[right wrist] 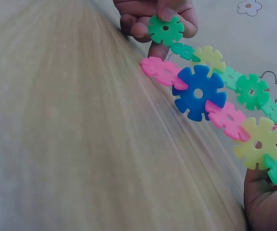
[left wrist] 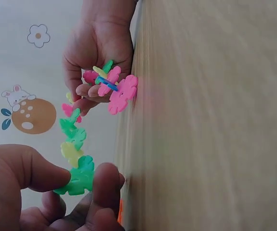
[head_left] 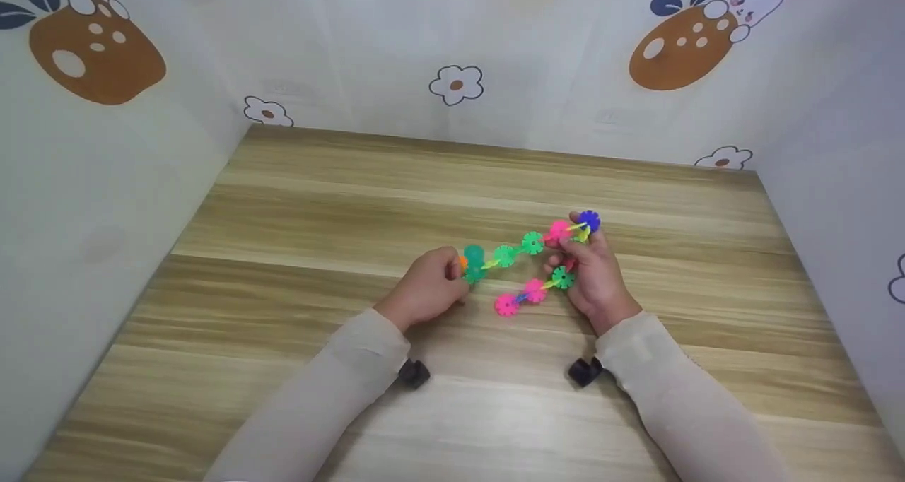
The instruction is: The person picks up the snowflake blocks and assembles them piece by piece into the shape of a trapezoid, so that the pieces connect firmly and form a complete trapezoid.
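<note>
A chain of notched plastic snowflake discs (head_left: 532, 242) in green, pink, yellow and blue hangs between my two hands. My left hand (head_left: 428, 284) pinches a green disc (left wrist: 78, 182) at one end between thumb and finger. An orange bit (head_left: 463, 263) shows beside those fingers, mostly hidden. My right hand (head_left: 597, 277) grips the chain where it bends, near a dark blue disc (head_left: 589, 220). From there the other end doubles back to the left, through a blue disc (right wrist: 199, 93), to a pink end disc (head_left: 506, 305). Fingers hide some discs at the bend.
Both hands are over a wood-grain table (head_left: 297, 206). A pale wall (head_left: 368, 58) printed with fruit, rabbits and flowers closes the back, with side walls left and right. Black wrist mounts (head_left: 414, 374) sit by the sleeves.
</note>
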A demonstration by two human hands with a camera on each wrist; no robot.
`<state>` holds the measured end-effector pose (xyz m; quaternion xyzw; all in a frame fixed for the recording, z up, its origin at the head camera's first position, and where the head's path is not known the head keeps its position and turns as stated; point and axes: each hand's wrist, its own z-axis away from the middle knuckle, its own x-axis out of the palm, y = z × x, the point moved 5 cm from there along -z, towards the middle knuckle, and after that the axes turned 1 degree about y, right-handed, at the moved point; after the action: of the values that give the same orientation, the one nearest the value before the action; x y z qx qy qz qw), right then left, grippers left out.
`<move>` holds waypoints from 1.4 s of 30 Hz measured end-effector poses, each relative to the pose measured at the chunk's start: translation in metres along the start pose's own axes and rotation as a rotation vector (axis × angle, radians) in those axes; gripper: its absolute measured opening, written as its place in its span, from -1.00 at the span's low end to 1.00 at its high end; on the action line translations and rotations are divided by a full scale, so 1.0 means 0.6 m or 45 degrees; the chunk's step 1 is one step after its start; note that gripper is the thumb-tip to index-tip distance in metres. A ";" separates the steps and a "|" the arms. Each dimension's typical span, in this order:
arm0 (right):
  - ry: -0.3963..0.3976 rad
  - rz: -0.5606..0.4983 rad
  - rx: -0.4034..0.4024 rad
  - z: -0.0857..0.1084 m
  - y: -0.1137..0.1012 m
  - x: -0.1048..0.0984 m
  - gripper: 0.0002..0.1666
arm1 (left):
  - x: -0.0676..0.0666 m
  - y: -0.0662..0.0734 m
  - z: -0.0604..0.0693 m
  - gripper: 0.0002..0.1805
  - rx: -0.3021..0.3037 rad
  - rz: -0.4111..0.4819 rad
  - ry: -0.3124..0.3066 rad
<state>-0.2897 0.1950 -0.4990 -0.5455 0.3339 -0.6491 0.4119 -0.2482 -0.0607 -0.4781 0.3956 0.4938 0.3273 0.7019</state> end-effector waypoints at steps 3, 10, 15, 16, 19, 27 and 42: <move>-0.012 -0.022 0.005 0.000 -0.001 0.001 -0.34 | 0.001 0.000 -0.001 -0.81 0.023 0.029 -0.011; -0.016 -0.058 -0.003 0.002 -0.001 0.000 -0.34 | 0.007 0.002 -0.001 -0.75 0.111 0.053 -0.089; -0.012 -0.062 -0.022 0.003 -0.001 0.002 -0.35 | 0.013 0.004 0.002 -0.47 0.092 0.102 -0.133; -0.013 -0.063 -0.026 0.003 -0.001 0.002 -0.36 | 0.014 0.004 0.002 -0.37 0.086 0.102 -0.139; -0.020 -0.065 -0.035 0.003 -0.001 0.002 -0.36 | 0.017 0.006 0.002 -0.12 0.082 0.072 -0.145; -0.104 -0.077 -0.062 0.004 -0.002 0.007 -0.40 | 0.024 0.005 0.000 -0.20 0.102 0.047 -0.149; -0.213 -0.107 0.012 0.008 0.002 0.015 -0.43 | 0.027 0.007 0.004 -0.37 0.122 0.073 -0.143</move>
<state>-0.2852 0.1865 -0.4955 -0.6094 0.2722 -0.6195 0.4133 -0.2411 -0.0456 -0.4811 0.4604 0.4574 0.3004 0.6990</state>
